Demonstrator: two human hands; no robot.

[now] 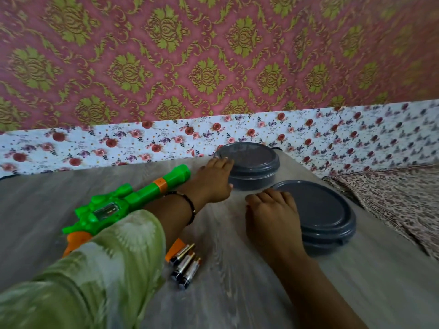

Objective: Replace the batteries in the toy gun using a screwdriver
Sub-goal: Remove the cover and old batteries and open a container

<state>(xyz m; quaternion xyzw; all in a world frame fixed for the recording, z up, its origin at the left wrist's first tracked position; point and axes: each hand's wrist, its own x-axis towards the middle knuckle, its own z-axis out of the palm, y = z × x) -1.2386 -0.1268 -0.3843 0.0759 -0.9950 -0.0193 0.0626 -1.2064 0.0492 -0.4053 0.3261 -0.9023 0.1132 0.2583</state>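
Observation:
A green and orange toy gun [123, 203] lies on the grey wood-grain table [237, 293], partly hidden by my left sleeve. Three batteries [185, 264] lie side by side near the table's middle, beside a small orange piece [174, 249]. My left hand [213, 179] grips the left side of the far grey lidded container [251, 165]. My right hand [270, 217] rests with curled fingers on the left edge of the near grey lidded container [325, 219]. No screwdriver is in view.
A floral white cloth [142, 143] runs along the table's far edge under pink and gold wallpaper. A patterned fabric [392, 200] lies past the table's right edge.

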